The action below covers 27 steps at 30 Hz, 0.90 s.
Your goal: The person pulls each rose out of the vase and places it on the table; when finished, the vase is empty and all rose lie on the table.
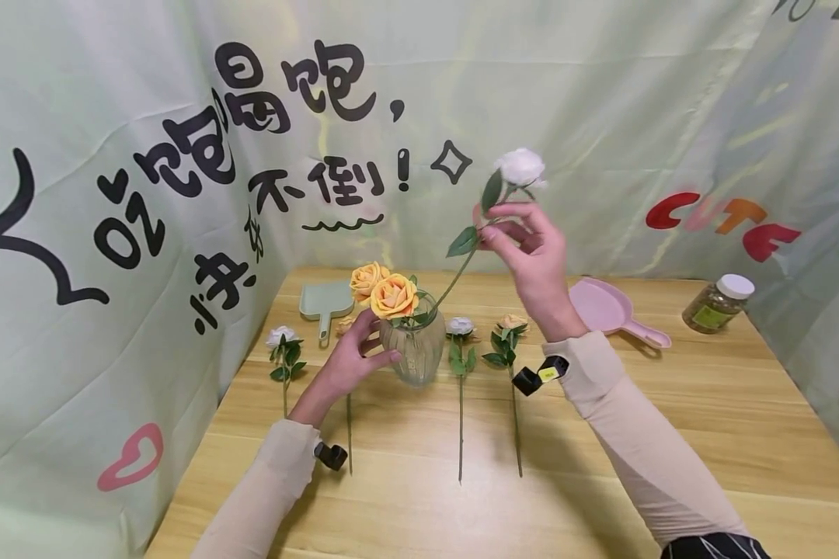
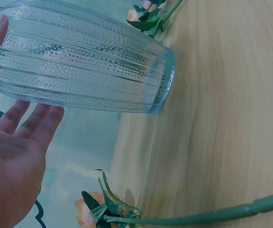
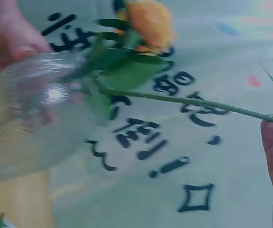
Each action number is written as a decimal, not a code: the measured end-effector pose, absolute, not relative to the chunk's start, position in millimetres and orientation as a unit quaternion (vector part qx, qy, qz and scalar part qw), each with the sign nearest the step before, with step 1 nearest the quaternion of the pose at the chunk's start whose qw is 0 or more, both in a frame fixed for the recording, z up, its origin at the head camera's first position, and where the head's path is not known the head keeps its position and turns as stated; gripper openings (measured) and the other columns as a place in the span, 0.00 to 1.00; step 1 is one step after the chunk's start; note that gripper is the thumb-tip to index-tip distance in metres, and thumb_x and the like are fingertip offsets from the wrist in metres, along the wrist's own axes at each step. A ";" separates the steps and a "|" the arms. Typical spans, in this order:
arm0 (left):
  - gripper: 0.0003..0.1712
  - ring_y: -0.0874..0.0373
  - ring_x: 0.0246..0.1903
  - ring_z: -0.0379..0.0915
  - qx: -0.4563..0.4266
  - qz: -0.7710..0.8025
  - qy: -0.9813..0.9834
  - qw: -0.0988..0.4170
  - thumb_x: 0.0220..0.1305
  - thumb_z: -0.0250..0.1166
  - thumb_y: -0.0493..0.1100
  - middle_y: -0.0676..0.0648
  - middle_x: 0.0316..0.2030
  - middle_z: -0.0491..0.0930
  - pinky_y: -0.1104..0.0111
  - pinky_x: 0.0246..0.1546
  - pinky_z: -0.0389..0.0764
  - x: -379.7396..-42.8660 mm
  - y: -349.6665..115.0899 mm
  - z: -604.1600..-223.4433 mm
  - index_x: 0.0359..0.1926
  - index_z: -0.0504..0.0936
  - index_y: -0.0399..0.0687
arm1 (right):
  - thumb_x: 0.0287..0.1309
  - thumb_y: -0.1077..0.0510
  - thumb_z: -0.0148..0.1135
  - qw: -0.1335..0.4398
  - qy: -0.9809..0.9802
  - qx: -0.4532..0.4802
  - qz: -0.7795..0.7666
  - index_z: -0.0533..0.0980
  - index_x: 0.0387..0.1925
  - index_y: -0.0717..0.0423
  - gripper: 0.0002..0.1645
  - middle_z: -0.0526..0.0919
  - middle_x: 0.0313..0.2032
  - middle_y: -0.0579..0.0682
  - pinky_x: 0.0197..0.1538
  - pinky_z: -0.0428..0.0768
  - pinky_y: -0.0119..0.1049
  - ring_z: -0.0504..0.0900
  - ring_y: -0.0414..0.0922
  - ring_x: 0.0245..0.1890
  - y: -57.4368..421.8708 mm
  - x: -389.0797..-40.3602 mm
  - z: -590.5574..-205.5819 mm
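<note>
A ribbed glass vase (image 1: 421, 359) stands upright on the table with two orange roses (image 1: 395, 296) in its mouth. My left hand (image 1: 349, 359) holds the vase from its left side, thumb in front and fingers behind it; the left wrist view shows the thumb and fingers on either side of the glass (image 2: 79, 61). Above and right of the vase, my right hand (image 1: 537, 252) pinches the leafy stem of a white rose (image 1: 520, 166) just below the bloom. That stem (image 3: 188, 100) slants down, its lower end inside the vase mouth.
Single-stem roses lie about the vase: a white rose (image 1: 281, 337) at left, another white rose (image 1: 460, 326) and a peach rose (image 1: 513, 321) at right, an orange one partly behind my left hand. Farther back are a grey-green pan (image 1: 327, 299), a pink pan (image 1: 601, 304) and a white-lidded jar (image 1: 718, 304).
</note>
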<state>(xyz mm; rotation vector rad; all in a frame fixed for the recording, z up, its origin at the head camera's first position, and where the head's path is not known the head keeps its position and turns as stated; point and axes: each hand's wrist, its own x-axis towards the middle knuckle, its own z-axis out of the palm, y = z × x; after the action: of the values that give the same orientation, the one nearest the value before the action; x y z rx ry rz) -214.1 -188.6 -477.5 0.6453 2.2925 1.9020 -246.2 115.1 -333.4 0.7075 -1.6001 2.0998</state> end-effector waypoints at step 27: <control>0.51 0.34 0.80 0.59 0.200 0.635 0.745 0.054 0.69 0.76 0.37 0.36 0.77 0.67 0.37 0.79 0.68 -210.9 -188.6 -476.8 0.85 0.58 0.50 | 0.76 0.68 0.64 0.087 -0.707 0.152 0.685 0.80 0.63 0.65 0.18 0.88 0.52 0.46 0.49 0.91 0.29 0.90 0.37 0.44 262.7 -206.7 -397.8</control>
<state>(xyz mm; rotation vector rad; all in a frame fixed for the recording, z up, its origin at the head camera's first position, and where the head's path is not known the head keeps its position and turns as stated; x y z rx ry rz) -210.9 -188.6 -476.8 0.6069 2.2620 1.9276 -206.7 262.7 -397.8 0.4541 -2.1047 2.0416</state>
